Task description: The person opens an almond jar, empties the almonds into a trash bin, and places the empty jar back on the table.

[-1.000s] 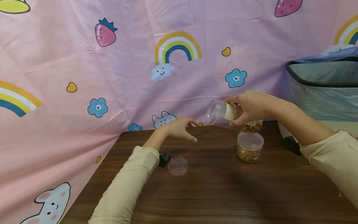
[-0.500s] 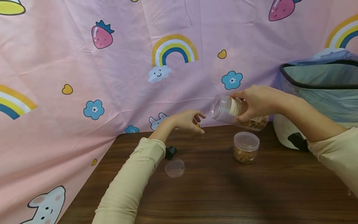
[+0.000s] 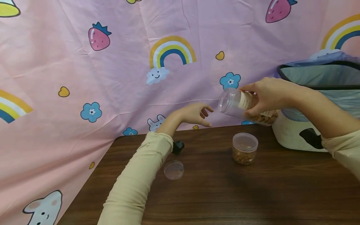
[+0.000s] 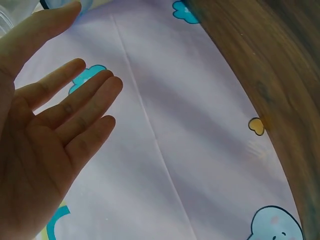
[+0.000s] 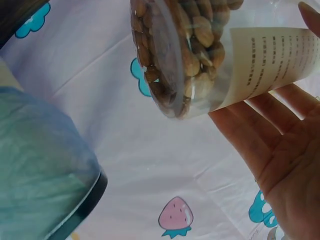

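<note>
My right hand (image 3: 271,93) grips a clear plastic jar (image 3: 234,104) around its cream label, holding it in the air. The jar lies nearly on its side, its mouth to the left and slightly higher than its base. Almonds (image 5: 202,32) are gathered at the base end. Just left of the mouth hovers my left hand (image 3: 192,114), fingers loosely bent, touching nothing; its palm (image 4: 35,155) is bare. Below the held jar, a second clear jar (image 3: 244,153) stands upright on the table, partly filled with brown nuts. A clear round lid (image 3: 173,170) lies flat beneath my left forearm.
The dark wooden table (image 3: 208,193) ends at a pink patterned cloth (image 3: 126,78) hanging behind it. At the right back stands a bin (image 3: 292,134) with a bluish plastic liner and black rim. Black devices sit at both wrists.
The held jar and my right hand have risen and moved right, away from the standing jar. My left hand has followed up and to the right. The view has shifted slightly.
</note>
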`<action>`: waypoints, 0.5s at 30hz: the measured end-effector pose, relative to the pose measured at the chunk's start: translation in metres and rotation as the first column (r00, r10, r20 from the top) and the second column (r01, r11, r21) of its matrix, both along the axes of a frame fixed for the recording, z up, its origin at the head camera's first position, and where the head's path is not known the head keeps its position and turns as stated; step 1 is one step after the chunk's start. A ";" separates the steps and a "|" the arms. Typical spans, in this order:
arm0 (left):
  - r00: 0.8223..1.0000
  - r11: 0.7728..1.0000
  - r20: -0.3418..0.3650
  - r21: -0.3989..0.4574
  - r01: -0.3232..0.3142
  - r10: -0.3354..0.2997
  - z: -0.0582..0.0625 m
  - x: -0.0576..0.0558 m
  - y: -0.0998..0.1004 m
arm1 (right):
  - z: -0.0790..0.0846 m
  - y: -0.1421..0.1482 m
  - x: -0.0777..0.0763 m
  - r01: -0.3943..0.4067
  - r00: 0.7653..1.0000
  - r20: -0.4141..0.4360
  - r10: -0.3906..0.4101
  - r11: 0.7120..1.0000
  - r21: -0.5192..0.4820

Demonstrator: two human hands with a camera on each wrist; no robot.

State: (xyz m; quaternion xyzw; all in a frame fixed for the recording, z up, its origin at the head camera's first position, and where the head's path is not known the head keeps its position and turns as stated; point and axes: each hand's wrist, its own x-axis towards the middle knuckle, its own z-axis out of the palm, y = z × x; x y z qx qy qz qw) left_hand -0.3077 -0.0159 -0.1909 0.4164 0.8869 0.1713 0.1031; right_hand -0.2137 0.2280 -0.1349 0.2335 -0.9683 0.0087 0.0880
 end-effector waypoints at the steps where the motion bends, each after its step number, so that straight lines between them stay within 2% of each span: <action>1: 1.000 1.000 -0.004 0.001 0.001 -0.001 0.001 0.000 0.002 | 0.001 0.002 0.001 0.007 1.000 -0.004 -0.007 1.000 0.008; 7: 1.000 1.000 -0.014 0.002 -0.001 0.001 0.008 -0.003 0.014 | 0.008 0.014 0.004 0.067 0.998 -0.011 -0.067 0.997 0.036; 15: 0.999 1.000 -0.020 0.014 0.026 -0.025 0.015 -0.004 0.033 | 0.012 0.027 0.006 0.065 0.998 -0.028 -0.064 0.997 0.036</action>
